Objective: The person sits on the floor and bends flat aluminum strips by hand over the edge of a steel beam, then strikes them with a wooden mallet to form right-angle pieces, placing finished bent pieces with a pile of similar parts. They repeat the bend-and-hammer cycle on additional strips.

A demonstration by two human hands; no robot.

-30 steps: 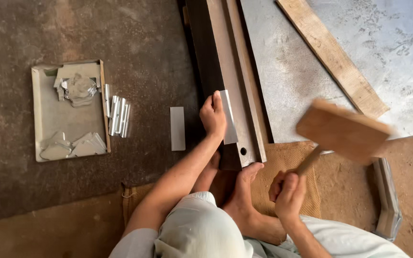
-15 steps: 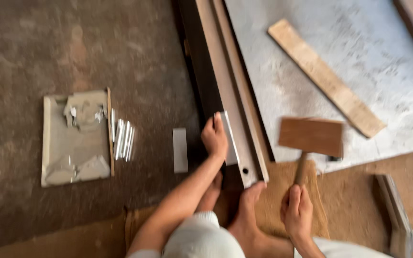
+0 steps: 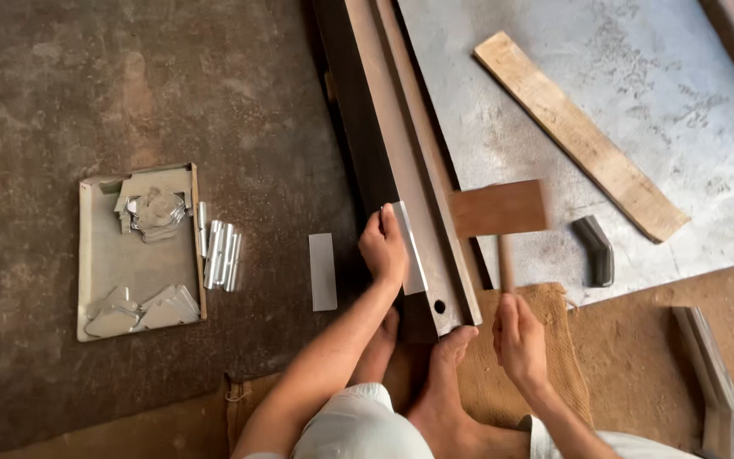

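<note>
While the left hand (image 3: 383, 246) pins a small metal strip (image 3: 409, 248) against the long steel rail (image 3: 401, 161) on the floor, right hand (image 3: 518, 340) fingers grip a wooden mallet (image 3: 499, 209) raised just beside it.

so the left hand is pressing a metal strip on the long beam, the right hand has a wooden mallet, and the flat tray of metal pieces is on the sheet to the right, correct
Not quite. The head view shows the tray of metal pieces on the dark floor to the left of the beam, not on the sheet. The rest holds: the left hand presses the metal strip on the beam, and the right hand holds the wooden mallet.
</note>
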